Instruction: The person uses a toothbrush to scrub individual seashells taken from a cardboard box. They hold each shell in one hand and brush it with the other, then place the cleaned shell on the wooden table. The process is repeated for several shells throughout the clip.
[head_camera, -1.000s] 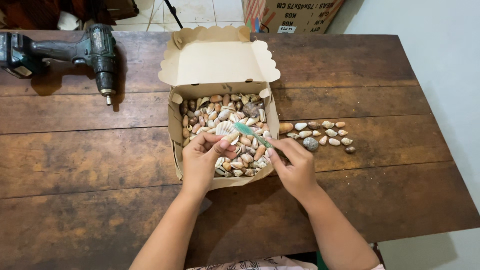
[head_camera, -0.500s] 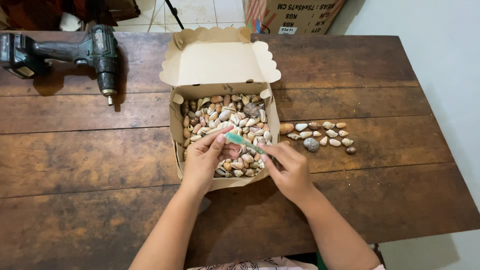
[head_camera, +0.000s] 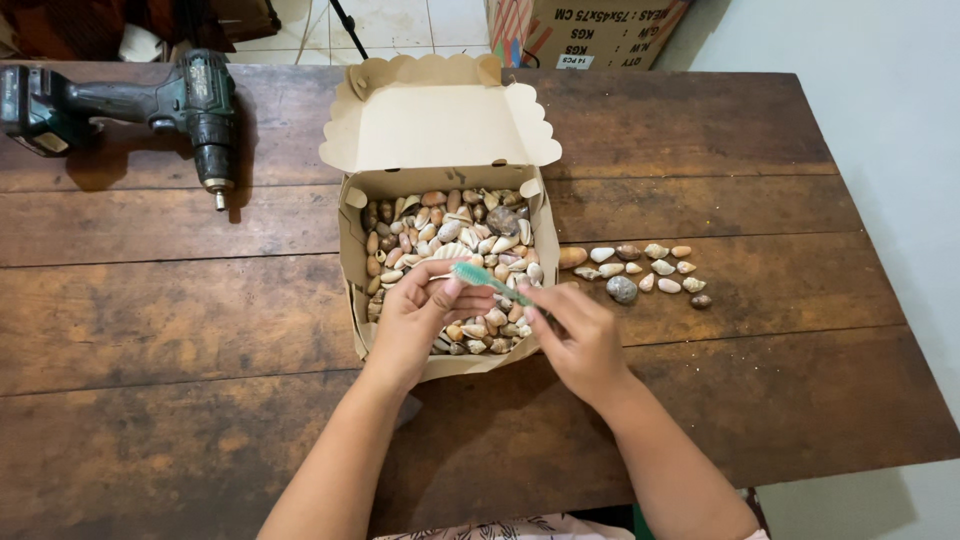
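An open cardboard box (head_camera: 352, 250) full of small seashells sits mid-table, its scalloped lid folded back. My left hand (head_camera: 412, 318) hovers over the box's near part, thumb and fingers pinched on a small shell. My right hand (head_camera: 578, 335) grips a teal toothbrush (head_camera: 487, 279) by its handle. The brush head lies at the fingertips of my left hand, against the shell held there.
Several shells (head_camera: 640, 270) lie in a loose group on the dark wooden table (head_camera: 700, 380), right of the box. A dark green cordless drill (head_camera: 130, 100) rests at the far left. A cardboard carton (head_camera: 580, 30) stands on the floor beyond the table.
The toothbrush head has shifted left and slightly down across the shell in my left hand. Both hands have moved a little nearer to me over the box.
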